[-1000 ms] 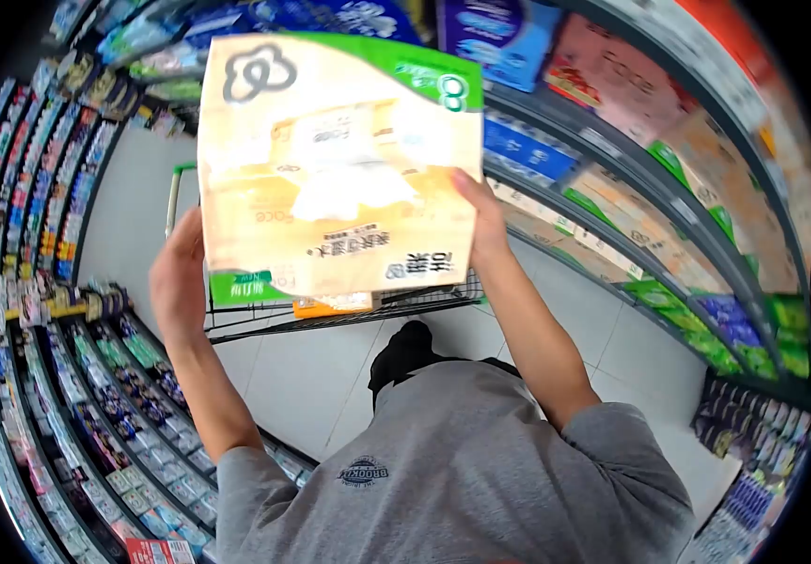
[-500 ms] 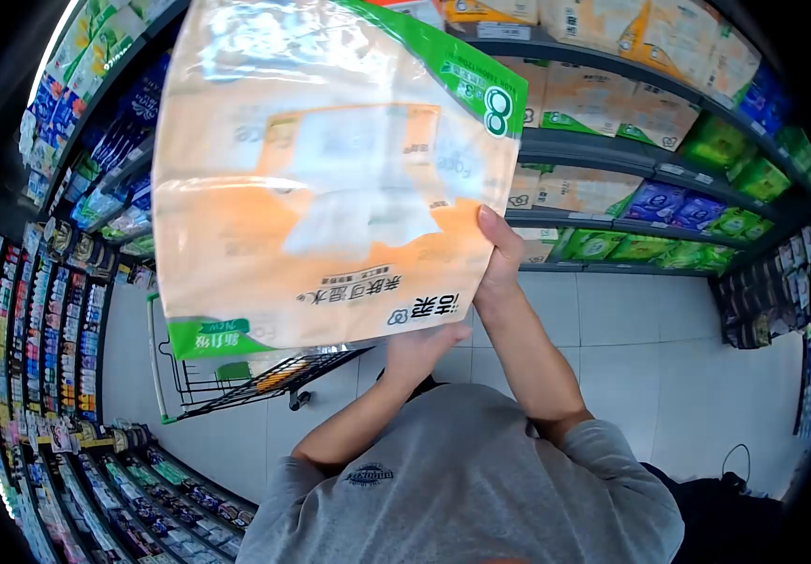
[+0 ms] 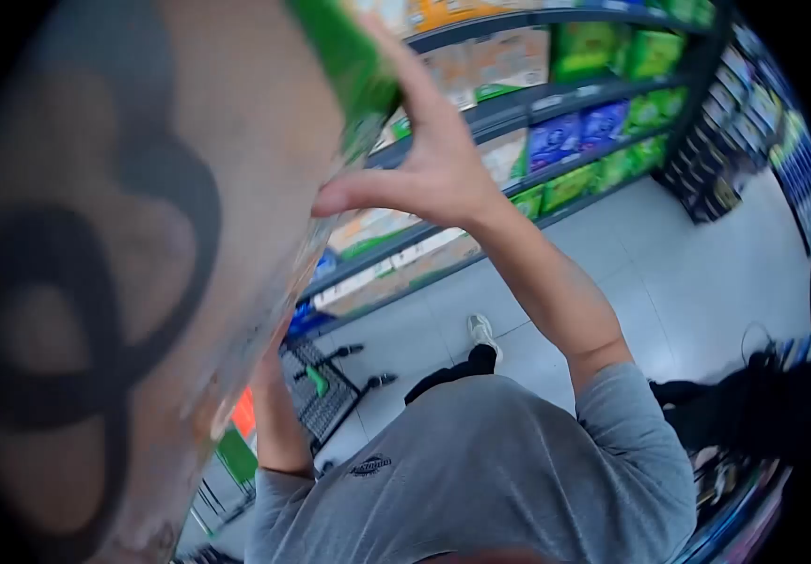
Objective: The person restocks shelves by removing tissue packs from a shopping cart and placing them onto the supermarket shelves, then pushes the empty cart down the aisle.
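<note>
A large tissue pack (image 3: 255, 122) in glossy plastic, peach with a green corner and dark printed loops, fills the left of the view, very near the camera and tilted. My right hand (image 3: 438, 164) grips its right edge, thumb on the near face and fingers reaching up along the far side. Lower down, my left hand (image 3: 272, 368) is at the pack's underside; its fingers are hidden behind the plastic. Below the pack stands a shopping cart (image 3: 325, 399), partly covered by it, with a green part and something orange near my left forearm.
Shelves (image 3: 504, 117) of peach, purple and green tissue packs run along the far side. More racks (image 3: 744, 103) stand at the right. Pale floor tiles (image 3: 603, 254) lie between. One shoe (image 3: 482, 331) shows beyond my shirt. A dark item (image 3: 734, 414) is at the lower right.
The tissue pack has come much closer to the camera, turned and moved left. My right hand has risen with its edge. The view has swung, so shelves and cart appear shifted.
</note>
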The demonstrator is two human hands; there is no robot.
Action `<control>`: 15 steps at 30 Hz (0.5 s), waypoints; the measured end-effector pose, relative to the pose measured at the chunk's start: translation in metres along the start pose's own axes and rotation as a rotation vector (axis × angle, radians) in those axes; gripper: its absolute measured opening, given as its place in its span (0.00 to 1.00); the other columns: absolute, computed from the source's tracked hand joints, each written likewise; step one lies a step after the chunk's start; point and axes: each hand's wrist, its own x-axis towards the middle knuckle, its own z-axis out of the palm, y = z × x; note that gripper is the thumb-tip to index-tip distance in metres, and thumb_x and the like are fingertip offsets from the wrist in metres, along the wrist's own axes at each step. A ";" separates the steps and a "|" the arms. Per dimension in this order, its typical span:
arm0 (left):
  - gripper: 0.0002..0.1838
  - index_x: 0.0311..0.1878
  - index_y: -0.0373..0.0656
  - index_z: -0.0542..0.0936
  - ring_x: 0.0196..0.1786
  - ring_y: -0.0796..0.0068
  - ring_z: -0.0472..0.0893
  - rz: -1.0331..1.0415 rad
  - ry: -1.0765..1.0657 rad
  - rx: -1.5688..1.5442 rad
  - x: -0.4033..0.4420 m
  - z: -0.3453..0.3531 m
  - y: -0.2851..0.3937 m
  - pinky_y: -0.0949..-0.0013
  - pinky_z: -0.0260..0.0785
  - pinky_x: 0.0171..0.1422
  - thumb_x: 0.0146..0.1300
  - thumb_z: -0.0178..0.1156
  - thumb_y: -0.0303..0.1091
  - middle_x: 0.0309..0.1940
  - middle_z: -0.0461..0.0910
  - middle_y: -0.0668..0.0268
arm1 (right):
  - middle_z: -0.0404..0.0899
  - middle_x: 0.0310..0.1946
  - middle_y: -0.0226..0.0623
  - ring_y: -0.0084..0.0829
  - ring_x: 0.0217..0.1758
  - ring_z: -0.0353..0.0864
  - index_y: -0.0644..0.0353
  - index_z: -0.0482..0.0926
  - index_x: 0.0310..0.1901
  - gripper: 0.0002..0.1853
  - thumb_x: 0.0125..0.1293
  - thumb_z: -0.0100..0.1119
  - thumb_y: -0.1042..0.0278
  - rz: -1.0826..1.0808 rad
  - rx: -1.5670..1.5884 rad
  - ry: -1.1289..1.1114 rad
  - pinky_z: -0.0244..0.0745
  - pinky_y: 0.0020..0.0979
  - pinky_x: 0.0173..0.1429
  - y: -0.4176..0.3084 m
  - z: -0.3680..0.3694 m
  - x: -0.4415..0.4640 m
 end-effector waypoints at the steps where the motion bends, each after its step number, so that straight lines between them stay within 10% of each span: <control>1: 0.24 0.49 0.34 0.77 0.49 0.69 0.77 -0.039 -0.048 -0.025 0.014 0.008 -0.001 0.65 0.68 0.56 0.45 0.68 0.22 0.46 0.78 0.60 | 0.63 0.64 0.43 0.35 0.68 0.59 0.59 0.58 0.67 0.58 0.31 0.82 0.60 -0.008 -0.017 -0.015 0.54 0.35 0.69 -0.001 -0.013 0.014; 3: 0.25 0.49 0.34 0.76 0.49 0.69 0.77 -0.148 -0.159 -0.071 0.039 0.025 -0.001 0.64 0.68 0.56 0.43 0.68 0.23 0.46 0.78 0.60 | 0.66 0.61 0.44 0.36 0.65 0.64 0.59 0.63 0.64 0.53 0.33 0.81 0.58 -0.013 -0.309 -0.006 0.57 0.33 0.68 0.003 -0.032 0.023; 10: 0.32 0.52 0.34 0.75 0.49 0.69 0.77 -0.316 -0.423 -0.062 0.116 0.095 0.007 0.63 0.69 0.53 0.38 0.71 0.29 0.47 0.77 0.60 | 0.75 0.50 0.42 0.33 0.51 0.77 0.66 0.66 0.58 0.35 0.51 0.71 0.61 0.268 0.401 -0.007 0.70 0.35 0.59 0.040 -0.134 0.053; 13: 0.42 0.58 0.34 0.70 0.50 0.68 0.76 0.006 -0.220 -0.315 0.158 0.124 0.025 0.64 0.69 0.53 0.35 0.72 0.39 0.50 0.75 0.60 | 0.79 0.35 0.42 0.34 0.34 0.80 0.60 0.72 0.45 0.35 0.63 0.39 0.29 0.258 0.733 0.514 0.77 0.36 0.41 0.082 -0.179 0.038; 15: 0.50 0.64 0.30 0.61 0.57 0.66 0.72 0.017 -0.190 -0.501 0.188 0.147 0.048 0.66 0.64 0.60 0.38 0.73 0.42 0.57 0.70 0.57 | 0.68 0.61 0.43 0.40 0.65 0.65 0.60 0.63 0.64 0.43 0.63 0.32 0.27 0.378 0.903 0.621 0.60 0.45 0.67 0.092 -0.211 0.030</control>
